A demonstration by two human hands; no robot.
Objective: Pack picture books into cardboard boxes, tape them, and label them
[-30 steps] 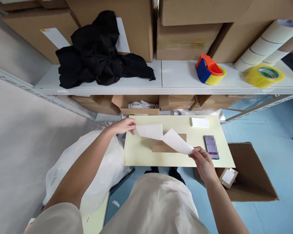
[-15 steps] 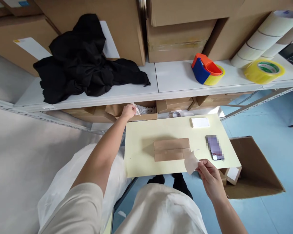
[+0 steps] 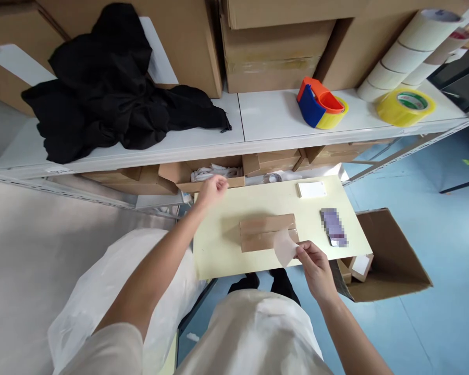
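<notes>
My right hand [image 3: 315,265] pinches the edge of a thin, curled white label [image 3: 285,247], which hangs over the near edge of a small closed cardboard box [image 3: 263,233]. That box lies on the pale yellow tabletop [image 3: 219,260], a clear tape strip along it. My left hand [image 3: 214,190] is above the table's far left edge, fingers curled together, and nothing shows in them. Just behind it, an open carton [image 3: 234,182] on the lower shelf holds crumpled white paper [image 3: 214,172]. A stack of white labels [image 3: 311,189] and a phone [image 3: 334,227] lie on the table's right side.
The upper shelf [image 3: 258,114] carries black cloth [image 3: 113,99], a tape dispenser [image 3: 320,104], a yellow tape roll [image 3: 406,107] and stacked white rolls [image 3: 398,57]. An open carton [image 3: 402,260] stands on the floor at right; a white plastic bag [image 3: 117,297] is at left.
My left hand has come away from the open carton towards me and right; the white scrap at its fingers no longer shows. My right hand has brought the label left, over the box.
</notes>
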